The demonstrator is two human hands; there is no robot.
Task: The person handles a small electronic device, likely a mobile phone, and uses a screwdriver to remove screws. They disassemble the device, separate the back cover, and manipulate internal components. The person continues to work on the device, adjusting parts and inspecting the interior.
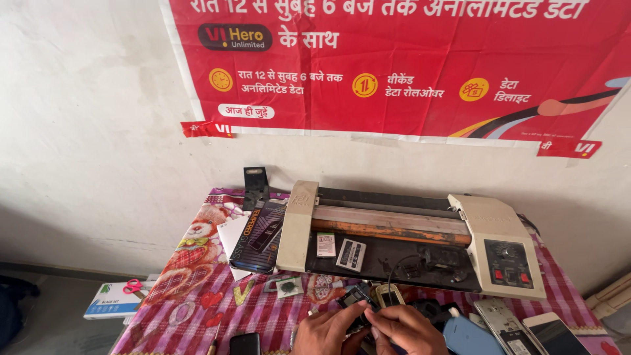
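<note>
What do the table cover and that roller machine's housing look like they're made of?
Table cover: probably glossy plastic sheeting or oilcloth; it shows soft sheen and printed hearts, bears and checks, draping at the edge. Roller machine: end housings look like beige painted metal or hard plastic, matte and grimy; the orange-brown roller bar looks rusted or stained, so likely metal, though unsure.

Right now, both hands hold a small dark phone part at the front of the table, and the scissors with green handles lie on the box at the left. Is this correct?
Not quite. In the head view both hands do hold the small dark phone part, but the scissors on the box at the left have red handles, not green.
</note>
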